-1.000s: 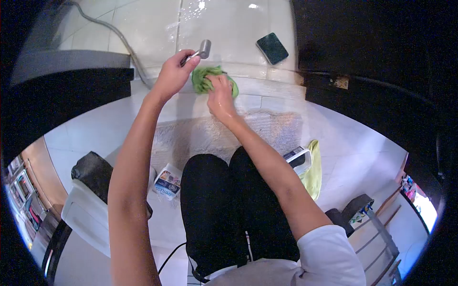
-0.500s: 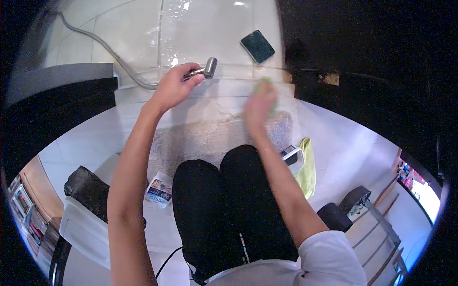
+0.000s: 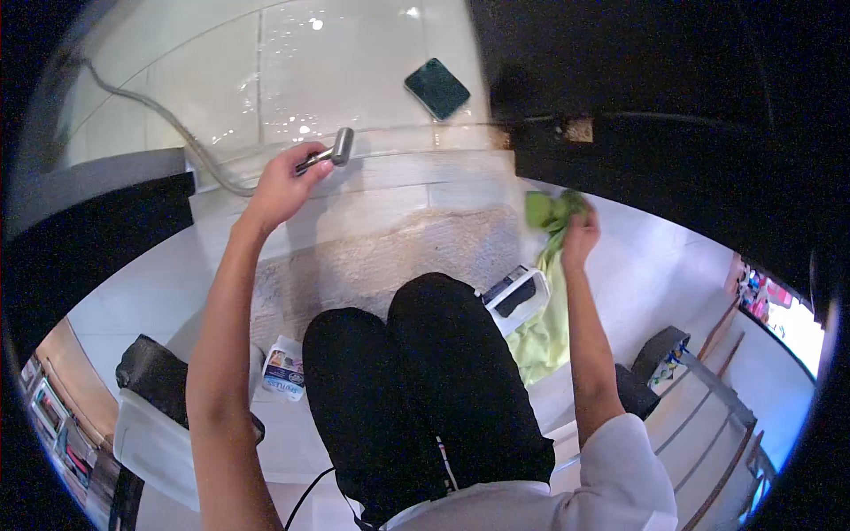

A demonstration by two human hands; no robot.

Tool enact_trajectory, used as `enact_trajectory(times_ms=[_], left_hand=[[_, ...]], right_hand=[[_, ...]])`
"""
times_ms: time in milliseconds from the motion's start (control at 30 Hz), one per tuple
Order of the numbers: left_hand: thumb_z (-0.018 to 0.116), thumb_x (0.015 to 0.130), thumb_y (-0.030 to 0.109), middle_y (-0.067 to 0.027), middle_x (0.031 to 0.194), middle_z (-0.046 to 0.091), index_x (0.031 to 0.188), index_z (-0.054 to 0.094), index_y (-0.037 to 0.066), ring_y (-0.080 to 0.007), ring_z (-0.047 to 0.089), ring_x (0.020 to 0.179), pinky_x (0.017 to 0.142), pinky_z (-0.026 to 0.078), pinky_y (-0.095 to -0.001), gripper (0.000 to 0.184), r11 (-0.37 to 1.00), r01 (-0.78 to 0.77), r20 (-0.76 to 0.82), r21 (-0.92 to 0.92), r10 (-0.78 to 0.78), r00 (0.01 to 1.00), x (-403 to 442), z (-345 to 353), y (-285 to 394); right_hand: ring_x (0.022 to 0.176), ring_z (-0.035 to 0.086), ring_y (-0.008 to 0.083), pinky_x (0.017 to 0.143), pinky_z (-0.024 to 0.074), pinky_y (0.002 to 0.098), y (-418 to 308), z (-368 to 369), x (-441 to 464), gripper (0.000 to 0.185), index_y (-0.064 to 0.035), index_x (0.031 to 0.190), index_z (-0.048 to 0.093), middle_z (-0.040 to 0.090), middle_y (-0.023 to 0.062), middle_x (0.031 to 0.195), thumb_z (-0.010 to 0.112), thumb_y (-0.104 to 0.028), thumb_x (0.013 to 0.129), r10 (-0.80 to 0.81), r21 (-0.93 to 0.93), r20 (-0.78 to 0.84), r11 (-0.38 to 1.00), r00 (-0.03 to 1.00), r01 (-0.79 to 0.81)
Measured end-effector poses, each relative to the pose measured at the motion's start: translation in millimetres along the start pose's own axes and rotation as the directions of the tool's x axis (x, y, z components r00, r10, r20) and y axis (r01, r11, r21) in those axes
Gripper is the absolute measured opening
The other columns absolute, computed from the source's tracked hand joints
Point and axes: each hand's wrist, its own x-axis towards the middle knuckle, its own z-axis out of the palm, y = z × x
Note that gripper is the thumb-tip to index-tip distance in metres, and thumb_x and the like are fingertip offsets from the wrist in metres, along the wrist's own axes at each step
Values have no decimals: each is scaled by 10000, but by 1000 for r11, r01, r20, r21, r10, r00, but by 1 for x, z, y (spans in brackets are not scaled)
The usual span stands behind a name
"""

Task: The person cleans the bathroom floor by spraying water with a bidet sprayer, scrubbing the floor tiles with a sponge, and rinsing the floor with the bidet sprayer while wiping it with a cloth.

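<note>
My left hand (image 3: 288, 184) is closed round the handle of a metal sprayer (image 3: 339, 149), held over the raised sill; a grey hose (image 3: 159, 110) runs along the tiles behind it. Off to the right, my right hand (image 3: 580, 234) is closed on a green cloth (image 3: 551, 209), which hangs from the fingers. Just below that hand, a pale yellow-green cloth (image 3: 542, 341) lies spread on the floor, partly under a white container (image 3: 522, 305). On the wet tiles rests a dark green scrubbing pad (image 3: 437, 88).
A beige mat (image 3: 398, 252) lies between the sill (image 3: 372, 168) and my knees. Near my left knee is a white labelled bottle (image 3: 283, 370). Farther left are a black bag (image 3: 155, 376) and a white tub (image 3: 146, 442). Dark panels flank the tiles.
My right hand has moved right with the green cloth, from the sill to above the yellow-green cloth. The sprayer stays in my left hand. The view has shifted to the right.
</note>
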Motion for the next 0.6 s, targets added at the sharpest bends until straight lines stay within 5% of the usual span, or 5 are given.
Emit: enact_trajectory(times_ms=[100, 167, 200, 400, 600], left_hand=[[628, 819, 217, -129, 968, 629, 1096, 569, -15, -184, 587, 890, 810, 449, -306, 366, 997, -83, -51, 7, 83, 995, 1, 4, -4], [626, 823, 221, -114, 957, 630, 1095, 569, -14, -181, 585, 878, 803, 447, -302, 364, 993, -117, -38, 4, 117, 992, 1, 6, 4], [624, 825, 218, -110, 954, 630, 1096, 569, -15, -174, 581, 875, 800, 446, -298, 362, 997, -74, -34, -5, 74, 997, 4, 8, 5], [608, 832, 182, -89, 946, 610, 1082, 563, -21, -146, 556, 863, 794, 437, -285, 325, 990, -139, -29, -15, 138, 990, 11, 17, 8], [598, 839, 179, -88, 940, 603, 1094, 547, -28, -142, 558, 842, 769, 451, -294, 332, 996, -92, 25, 9, 92, 995, 5, 13, -6]], right_hand=[[837, 574, 259, 755, 475, 371, 95, -45, 64, 337, 48, 1068, 538, 600, 167, 979, 546, -68, 752, 152, 94, -340, 987, 928, -128], [927, 517, 255, 814, 439, 379, 85, -6, 44, 380, 20, 1136, 496, 536, 141, 1058, 521, -132, 788, 73, -588, -310, 768, 948, -252], [945, 473, 287, 834, 404, 415, 115, 15, 26, 397, 10, 1115, 502, 499, 167, 1063, 558, -180, 770, -383, -716, -102, 669, 918, 200], [1024, 529, 281, 913, 391, 408, -45, 61, -58, 404, 26, 1094, 560, 591, 157, 1073, 569, -33, 695, 107, -219, 81, 972, 991, -87], [834, 577, 249, 760, 490, 381, 53, -142, -10, 304, -25, 1027, 551, 574, 97, 902, 502, -169, 763, 365, 411, -370, 889, 854, -202]])
